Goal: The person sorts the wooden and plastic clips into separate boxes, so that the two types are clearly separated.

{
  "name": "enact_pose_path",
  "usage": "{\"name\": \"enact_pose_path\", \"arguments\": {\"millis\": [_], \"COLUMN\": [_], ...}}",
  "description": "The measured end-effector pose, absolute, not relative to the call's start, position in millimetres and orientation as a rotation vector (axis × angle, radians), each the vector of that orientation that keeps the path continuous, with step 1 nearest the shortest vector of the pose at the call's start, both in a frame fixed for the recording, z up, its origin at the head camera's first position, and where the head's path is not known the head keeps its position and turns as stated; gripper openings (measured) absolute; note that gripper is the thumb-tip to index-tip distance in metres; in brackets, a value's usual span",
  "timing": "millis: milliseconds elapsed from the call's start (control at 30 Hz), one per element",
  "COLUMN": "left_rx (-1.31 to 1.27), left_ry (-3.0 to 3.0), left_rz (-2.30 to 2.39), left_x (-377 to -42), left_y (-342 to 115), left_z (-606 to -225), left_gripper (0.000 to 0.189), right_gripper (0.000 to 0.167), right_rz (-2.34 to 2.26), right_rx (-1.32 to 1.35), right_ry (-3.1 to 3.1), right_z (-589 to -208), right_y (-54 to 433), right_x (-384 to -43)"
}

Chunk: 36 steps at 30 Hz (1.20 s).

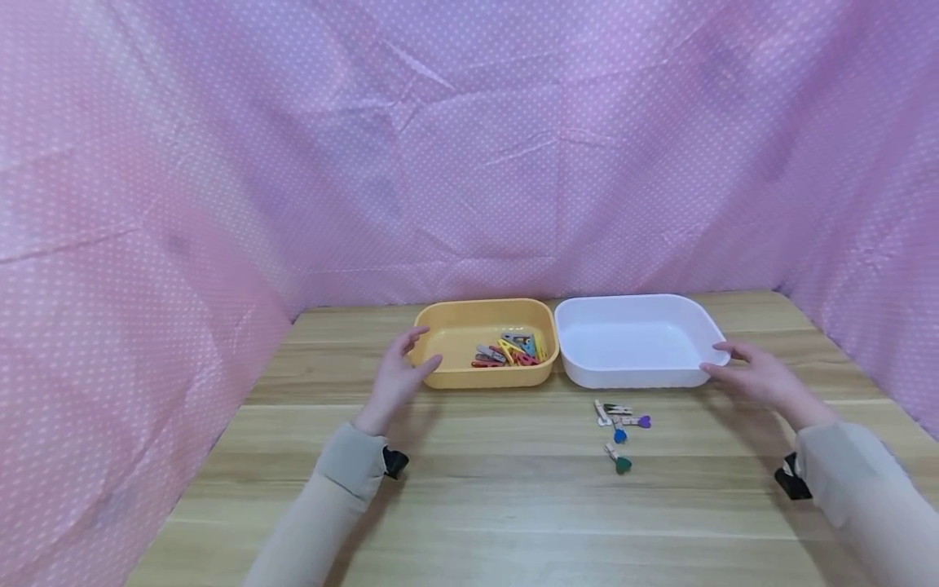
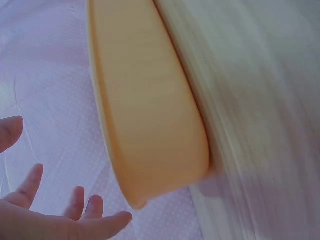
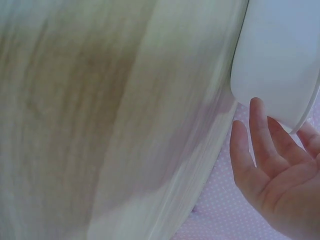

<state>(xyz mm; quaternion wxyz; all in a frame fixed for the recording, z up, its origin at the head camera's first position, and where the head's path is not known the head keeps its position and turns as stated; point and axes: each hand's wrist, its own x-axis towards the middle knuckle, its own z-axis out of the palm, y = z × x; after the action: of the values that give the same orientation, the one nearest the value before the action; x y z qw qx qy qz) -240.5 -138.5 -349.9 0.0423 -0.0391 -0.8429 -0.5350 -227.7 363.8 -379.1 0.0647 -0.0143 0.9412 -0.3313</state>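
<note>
A yellow tray holds several coloured clothespins heaped toward its right side. Against its right end stands a white tray with a bare inside. My left hand is at the yellow tray's left end, thumb and fingers spread; the left wrist view shows the fingers apart with no grip on the rim. At the white tray's right end is my right hand, its fingers loosely extended around the corner, seeming to touch it. Small wooden clothespins with heart ends lie in front of the white tray.
One wooden clothespin with a green heart lies nearer to me than the others. The wood-grain table runs back to a pink dotted cloth, which hangs behind and on both sides.
</note>
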Motion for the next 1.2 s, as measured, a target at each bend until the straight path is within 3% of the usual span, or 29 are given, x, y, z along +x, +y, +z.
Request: {"name": "enact_pose_path", "arguments": {"millis": [433, 733, 1200], "left_rx": [-0.319, -0.667, -0.995], "left_ry": [-2.535, -2.615, -2.732], "left_rz": [-1.615, -1.605, -1.703], "left_x": [-251.4, -241.7, -230.2], "left_y": [-120.3, -78.2, -22.1], "left_z": [-353.5, -357.0, -364.5], "left_gripper": [0.045, 0.042, 0.040], "right_gripper": [0.072, 0.072, 0.070], "right_rz": [-0.971, -0.978, -0.924], "right_rx": [0.001, 0.015, -0.048], "right_ry": [2.864, 2.843, 2.909], "right_z": [-381.6, -379.2, -379.5], "right_y": [356.4, 353.5, 355.2], "right_x": [-236.9, -238.0, -236.2]}}
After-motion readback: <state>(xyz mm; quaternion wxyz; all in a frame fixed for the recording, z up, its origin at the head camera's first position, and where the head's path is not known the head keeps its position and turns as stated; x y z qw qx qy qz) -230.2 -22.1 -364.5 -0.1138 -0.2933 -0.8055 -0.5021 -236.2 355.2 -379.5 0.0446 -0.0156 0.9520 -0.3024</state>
